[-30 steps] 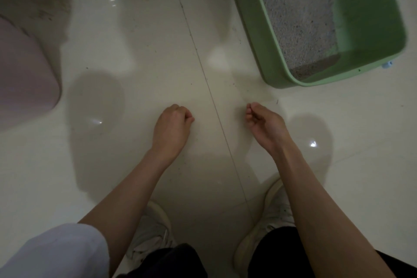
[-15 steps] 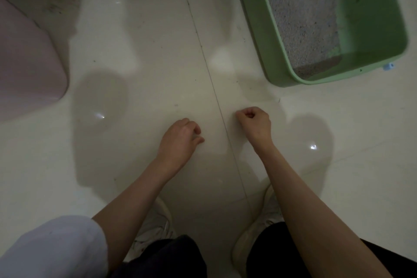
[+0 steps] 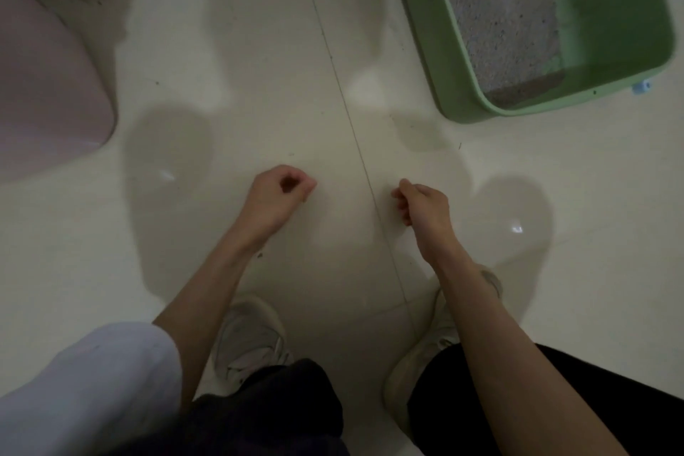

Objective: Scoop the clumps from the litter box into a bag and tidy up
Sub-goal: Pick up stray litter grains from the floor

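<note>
The pale glossy floor (image 3: 259, 92) fills most of the view, with one thin grout line (image 3: 344, 107) running from the top edge down toward the person's feet; soft shadows and small glints of light lie on it, and a few dark specks are scattered over it. No brand, label or writing can be read anywhere.

The green litter box (image 3: 436, 59) sits on the floor up and to the right of the grout line, cut off by the top edge, so only its near end and two walls show. Grey litter (image 3: 499, 11) lies along the box's left part, with a darker patch at the near end; the rest of the bottom is bare green plastic. Whether any clumps lie in it cannot be made out. A tiny blue piece (image 3: 641, 87) sticks out just beside the box's near right corner; what it is cannot be told.

Far left of the grout line, a pinkish rounded object (image 3: 48, 92) is cut off by the left edge and too dim to identify.

At the bottom, a white sleeve (image 3: 92, 392), dark trousers (image 3: 266, 415) and two light shoes (image 3: 251, 333) are partly hidden by the bare forearms.

The left hand (image 3: 275, 196) hangs just left of the grout line, fingers curled into a loose fist; nothing can be seen in it. The right hand (image 3: 422, 202) hangs just right of the line, below the box and apart from it, fingers likewise curled inward with nothing visible in them.
</note>
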{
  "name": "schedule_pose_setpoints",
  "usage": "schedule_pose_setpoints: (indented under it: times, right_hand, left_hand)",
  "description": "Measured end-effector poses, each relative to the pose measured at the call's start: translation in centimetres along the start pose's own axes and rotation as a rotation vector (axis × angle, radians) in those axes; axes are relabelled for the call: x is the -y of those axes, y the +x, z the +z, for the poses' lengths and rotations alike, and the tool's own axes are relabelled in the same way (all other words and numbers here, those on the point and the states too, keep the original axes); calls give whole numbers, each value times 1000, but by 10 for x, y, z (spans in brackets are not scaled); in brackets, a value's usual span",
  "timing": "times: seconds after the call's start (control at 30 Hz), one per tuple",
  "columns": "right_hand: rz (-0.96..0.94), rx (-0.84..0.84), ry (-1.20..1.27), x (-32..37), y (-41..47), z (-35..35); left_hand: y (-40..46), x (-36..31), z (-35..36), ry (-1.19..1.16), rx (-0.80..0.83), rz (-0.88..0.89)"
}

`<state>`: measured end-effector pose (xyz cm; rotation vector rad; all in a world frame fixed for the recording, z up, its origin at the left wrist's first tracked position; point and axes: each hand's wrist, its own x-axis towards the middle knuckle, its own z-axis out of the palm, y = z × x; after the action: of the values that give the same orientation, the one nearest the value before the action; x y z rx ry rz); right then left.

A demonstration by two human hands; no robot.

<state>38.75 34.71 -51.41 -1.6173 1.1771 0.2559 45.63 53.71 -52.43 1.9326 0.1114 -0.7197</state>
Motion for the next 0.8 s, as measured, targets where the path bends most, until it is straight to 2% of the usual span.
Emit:
schedule_pose_setpoints:
  times: [0.1,0.2,0.47,0.6,0.8]
  right_hand:
    - [21,36,-4,-9,-16,8]
    - [21,45,-47,-21,-29,14]
    - [-379,180,-523,-36,-65,71]
    - [-431,178,-631,-38,-63,86]
    - [-453,158,-662,-36,-66,89]
  left_hand:
    - [-10,2,-27,-407,14,-140]
    - [-23,9,-41,-522,-29,-201]
    - [-48,32,-45,-173,-158,-275]
    - [-52,41,-51,-88,-228,-251]
    - [-56,46,-53,19,-288,-237]
